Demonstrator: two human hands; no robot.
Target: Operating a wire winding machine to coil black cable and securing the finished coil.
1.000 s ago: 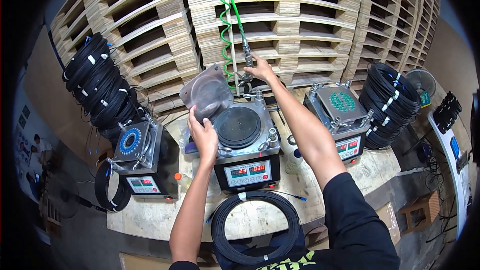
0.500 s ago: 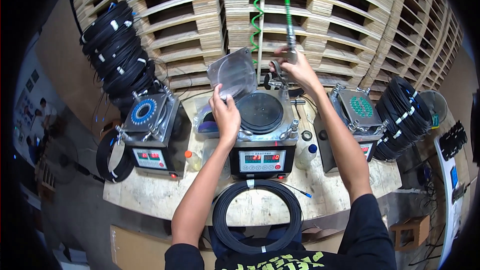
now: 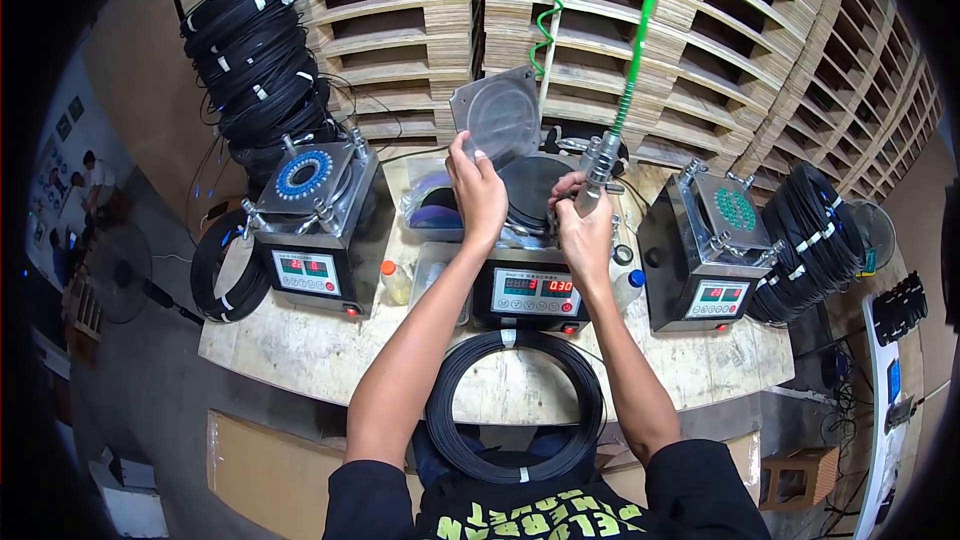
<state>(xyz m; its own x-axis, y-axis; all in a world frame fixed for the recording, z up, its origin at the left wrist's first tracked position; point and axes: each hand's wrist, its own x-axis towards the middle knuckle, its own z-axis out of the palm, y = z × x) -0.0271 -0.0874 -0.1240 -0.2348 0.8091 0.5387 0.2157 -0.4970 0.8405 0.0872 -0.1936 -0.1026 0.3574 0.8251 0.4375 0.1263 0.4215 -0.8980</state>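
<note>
Head fisheye looked down from close above wooden workbench (image 3: pixel 290 340), toward pallets (image 3: pixel 445 40); rim seemed too dark to read.

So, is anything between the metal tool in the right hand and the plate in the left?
Nothing visible stands between the metal tool in the right hand and the plate in the left hand; the wooden pallets are behind them.

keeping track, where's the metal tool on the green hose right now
In the head view, the metal tool is right of centre in the right hand, right of the plate in the left hand.
</note>
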